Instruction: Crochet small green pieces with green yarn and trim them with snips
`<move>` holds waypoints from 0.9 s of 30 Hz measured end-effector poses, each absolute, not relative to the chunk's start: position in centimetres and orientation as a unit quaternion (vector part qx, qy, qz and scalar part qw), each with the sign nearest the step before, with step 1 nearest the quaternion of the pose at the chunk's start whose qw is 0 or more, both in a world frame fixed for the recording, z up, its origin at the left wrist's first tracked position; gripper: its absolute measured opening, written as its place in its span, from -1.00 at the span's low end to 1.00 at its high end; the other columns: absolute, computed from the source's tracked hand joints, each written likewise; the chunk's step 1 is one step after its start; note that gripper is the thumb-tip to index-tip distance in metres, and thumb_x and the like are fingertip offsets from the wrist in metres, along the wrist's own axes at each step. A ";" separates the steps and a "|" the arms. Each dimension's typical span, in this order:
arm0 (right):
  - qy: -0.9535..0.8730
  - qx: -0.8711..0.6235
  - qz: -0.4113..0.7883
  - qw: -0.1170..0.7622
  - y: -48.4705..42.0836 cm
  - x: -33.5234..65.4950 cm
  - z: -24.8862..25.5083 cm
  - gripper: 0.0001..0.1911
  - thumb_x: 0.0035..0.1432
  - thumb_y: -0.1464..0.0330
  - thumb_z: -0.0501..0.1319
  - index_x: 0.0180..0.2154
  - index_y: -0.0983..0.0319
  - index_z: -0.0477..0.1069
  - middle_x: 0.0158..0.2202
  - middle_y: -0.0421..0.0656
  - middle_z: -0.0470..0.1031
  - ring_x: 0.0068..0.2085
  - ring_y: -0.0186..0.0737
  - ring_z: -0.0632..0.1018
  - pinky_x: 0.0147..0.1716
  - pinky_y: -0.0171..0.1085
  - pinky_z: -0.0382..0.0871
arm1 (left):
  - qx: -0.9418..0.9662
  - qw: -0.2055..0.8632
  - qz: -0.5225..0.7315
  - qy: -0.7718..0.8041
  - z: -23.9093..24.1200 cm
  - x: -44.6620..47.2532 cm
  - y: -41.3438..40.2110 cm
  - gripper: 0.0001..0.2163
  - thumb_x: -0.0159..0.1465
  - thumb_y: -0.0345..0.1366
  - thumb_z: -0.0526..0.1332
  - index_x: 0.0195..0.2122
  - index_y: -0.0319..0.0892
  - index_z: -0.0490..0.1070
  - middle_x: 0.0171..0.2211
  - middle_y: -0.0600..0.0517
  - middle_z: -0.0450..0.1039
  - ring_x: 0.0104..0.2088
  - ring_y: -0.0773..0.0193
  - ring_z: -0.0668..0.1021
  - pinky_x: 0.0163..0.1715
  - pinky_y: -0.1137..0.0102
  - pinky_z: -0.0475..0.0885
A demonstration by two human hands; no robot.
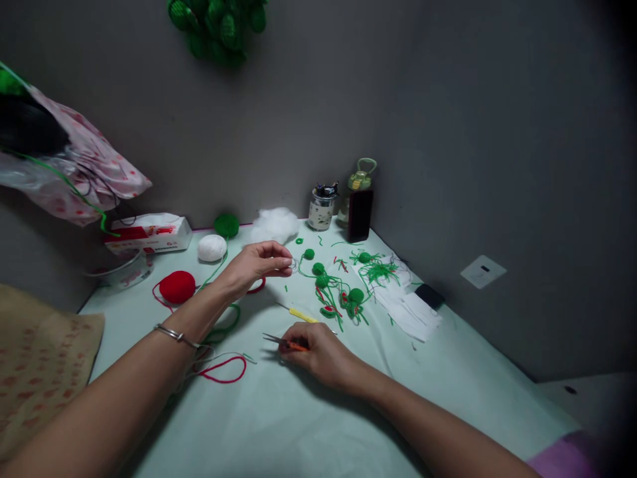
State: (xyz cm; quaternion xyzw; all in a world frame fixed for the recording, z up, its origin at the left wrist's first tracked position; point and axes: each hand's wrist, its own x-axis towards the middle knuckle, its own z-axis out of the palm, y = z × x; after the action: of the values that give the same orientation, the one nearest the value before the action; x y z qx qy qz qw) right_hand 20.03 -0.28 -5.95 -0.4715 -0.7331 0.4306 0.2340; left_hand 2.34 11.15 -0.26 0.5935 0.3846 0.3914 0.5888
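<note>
My left hand (pixel 256 263) hovers over the pale table (pixel 308 425), its fingertips pinched on a small clear round object (pixel 293 265) that I cannot name. A metal bangle (pixel 175 336) sits on that wrist. My right hand (pixel 318 353) rests on the table nearer to me, closed on small orange-handled scissors (pixel 284 342) whose blades point left. A yellow-handled crochet hook (pixel 301 315) lies just beyond the right hand. Several small green crocheted pieces (pixel 338 295) with loose green and red threads lie right of both hands.
Red yarn ball (pixel 177 287), white yarn ball (pixel 212 247), green yarn ball (pixel 226 225) and white stuffing (pixel 275 224) sit at the back left. A tissue box (pixel 148 235), jar (pixel 321 208), bottle (pixel 359 180), dark phone (pixel 359 215), white papers (pixel 408 307) and hanging plastic bag (pixel 74 166) surround them.
</note>
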 end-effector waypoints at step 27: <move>-0.776 -0.452 0.397 0.191 -0.6 20.2 -5.5 -0.88 0.15 0.53 0.31 -0.25 0.26 0.58 -0.29 -0.14 0.57 -0.31 -0.29 0.49 -0.28 -0.37 0.29 | 0.794 0.233 0.099 0.553 -4.3 5.2 17.6 -0.69 0.37 -0.22 0.25 0.11 -0.17 0.41 0.09 -0.12 0.45 -0.02 0.06 0.57 -0.07 0.09 0.54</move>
State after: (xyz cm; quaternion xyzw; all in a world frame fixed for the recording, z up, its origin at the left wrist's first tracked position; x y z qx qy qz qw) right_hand 20.22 -0.62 -5.48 -0.4518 -0.7759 0.3967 0.1912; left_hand 5.25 17.64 -4.26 0.7936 0.5532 0.0992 0.2330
